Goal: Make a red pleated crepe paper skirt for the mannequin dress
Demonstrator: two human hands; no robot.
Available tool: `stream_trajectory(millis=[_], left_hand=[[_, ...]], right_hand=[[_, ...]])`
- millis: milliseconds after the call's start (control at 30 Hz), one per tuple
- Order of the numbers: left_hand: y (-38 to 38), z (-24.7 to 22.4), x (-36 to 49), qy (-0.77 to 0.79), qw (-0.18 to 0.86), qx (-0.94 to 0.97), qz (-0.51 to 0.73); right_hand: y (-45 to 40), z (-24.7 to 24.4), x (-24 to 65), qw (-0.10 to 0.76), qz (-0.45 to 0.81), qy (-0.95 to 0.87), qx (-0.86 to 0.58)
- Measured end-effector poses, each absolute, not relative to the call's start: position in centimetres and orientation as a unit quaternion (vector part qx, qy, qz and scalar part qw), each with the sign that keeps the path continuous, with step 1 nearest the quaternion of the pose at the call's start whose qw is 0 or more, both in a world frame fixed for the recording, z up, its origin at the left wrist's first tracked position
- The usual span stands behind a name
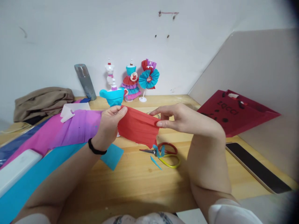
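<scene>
The red rectangular sheet (139,129) looks like matt, finely ridged paper. The scissors with red and yellow looped handles (169,152) have smooth metal blades. The light-brown wooden desk (116,193) is smooth and grained; the crumpled brown cloth (44,102) looks matt, the flat black phone (255,168) sleek.

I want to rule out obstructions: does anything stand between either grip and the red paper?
Nothing visible does. The left grip pinches the red paper near its upper left corner, and the right grip has its thumb at the right edge. The scissors lie on the table, not between.
</scene>
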State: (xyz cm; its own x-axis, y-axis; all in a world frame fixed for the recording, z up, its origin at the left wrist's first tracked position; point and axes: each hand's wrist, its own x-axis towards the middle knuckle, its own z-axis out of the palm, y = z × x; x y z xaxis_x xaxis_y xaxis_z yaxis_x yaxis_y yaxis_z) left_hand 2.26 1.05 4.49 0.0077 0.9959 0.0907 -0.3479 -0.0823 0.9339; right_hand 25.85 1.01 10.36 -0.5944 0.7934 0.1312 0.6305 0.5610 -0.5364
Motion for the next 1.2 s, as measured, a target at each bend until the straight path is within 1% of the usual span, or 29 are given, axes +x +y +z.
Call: stream_trajectory(millis=[167, 500, 633, 933, 1200], left_hand=[[0.9, 4.3, 2.6, 0.37, 0.577, 0.429, 0.588], [0.8, 3.9, 2.8, 0.378, 0.542, 0.447, 0.602], [0.9, 3.6, 2.9, 0.377, 0.527, 0.448, 0.616], [0.9, 3.7, 3.3, 0.372, 0.521, 0.45, 0.623], [1.0, 3.5, 3.1, 0.371, 0.52, 0.462, 0.616]], right_hand=[[1.1, 10.3, 26.0, 0.196, 0.248, -0.848, -0.425], [1.2, 10.4, 26.3, 0.219, 0.268, -0.838, -0.421], [1.0, 10.4, 25.5, 0.234, 0.245, -0.848, -0.408], [0.9, 10.2, 23.4, 0.17, 0.206, -0.865, -0.425], [1.1, 10.0, 23.2, 0.188, 0.22, -0.85, -0.441]])
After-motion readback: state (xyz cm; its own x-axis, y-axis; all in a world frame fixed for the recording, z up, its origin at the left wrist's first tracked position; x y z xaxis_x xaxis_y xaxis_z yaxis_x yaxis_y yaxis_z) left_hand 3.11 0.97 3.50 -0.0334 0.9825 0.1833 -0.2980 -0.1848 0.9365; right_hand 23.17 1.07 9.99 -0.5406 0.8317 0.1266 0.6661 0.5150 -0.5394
